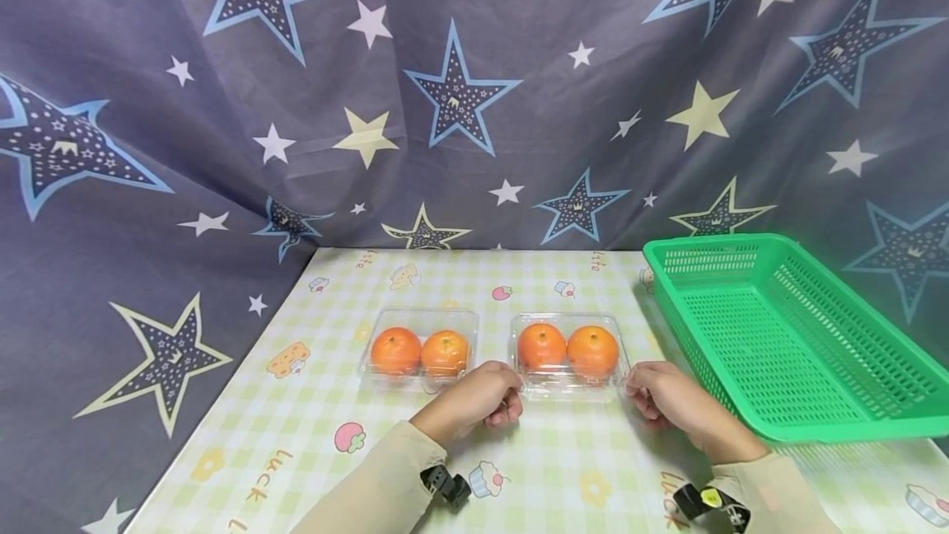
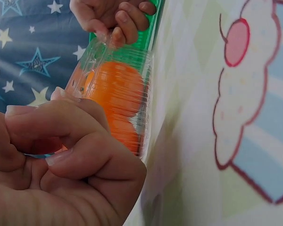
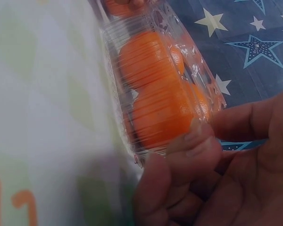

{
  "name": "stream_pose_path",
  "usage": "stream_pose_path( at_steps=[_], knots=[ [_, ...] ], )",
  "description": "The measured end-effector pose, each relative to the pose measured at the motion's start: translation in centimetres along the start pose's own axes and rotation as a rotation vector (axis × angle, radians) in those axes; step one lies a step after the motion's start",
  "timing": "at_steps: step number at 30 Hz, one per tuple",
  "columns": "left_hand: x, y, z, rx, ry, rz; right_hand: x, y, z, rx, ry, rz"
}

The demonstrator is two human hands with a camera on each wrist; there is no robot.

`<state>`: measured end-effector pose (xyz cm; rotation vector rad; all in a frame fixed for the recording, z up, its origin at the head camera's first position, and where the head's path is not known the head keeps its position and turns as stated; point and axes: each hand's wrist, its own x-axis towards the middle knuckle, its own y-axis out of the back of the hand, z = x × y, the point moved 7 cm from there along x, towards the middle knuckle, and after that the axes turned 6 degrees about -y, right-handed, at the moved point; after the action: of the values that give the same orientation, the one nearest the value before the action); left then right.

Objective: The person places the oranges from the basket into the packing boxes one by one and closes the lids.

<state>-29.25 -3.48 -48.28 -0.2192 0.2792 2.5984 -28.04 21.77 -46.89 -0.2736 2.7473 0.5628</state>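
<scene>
A clear plastic clamshell box (image 1: 567, 390) with two oranges (image 1: 591, 351) inside lies on the table in front of me. My left hand (image 1: 482, 400) pinches its near left corner, fingers curled. At the near right corner, my right hand (image 1: 675, 402) pinches the rim between thumb and curled forefinger, as the right wrist view also shows. Left of this box sits a second clear clamshell box (image 1: 418, 320), also with two oranges (image 1: 396, 350) in it. Part of its near right corner is hidden behind my left hand.
A green plastic basket (image 1: 771, 427) with slotted walls stands at the right, close to my right hand. A checked tablecloth (image 1: 415, 476) with printed cakes and fruit covers the table. Behind hangs a dark star-patterned cloth (image 1: 474, 188).
</scene>
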Motion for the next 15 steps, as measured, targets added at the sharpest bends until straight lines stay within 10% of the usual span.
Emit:
stream_pose_path(
  at_steps=[15],
  knots=[
    [-0.14, -0.13, 0.21, -0.014, -0.014, -0.02, -0.15, 0.0, -0.16, -0.002, -0.004, 0.006]
  ],
)
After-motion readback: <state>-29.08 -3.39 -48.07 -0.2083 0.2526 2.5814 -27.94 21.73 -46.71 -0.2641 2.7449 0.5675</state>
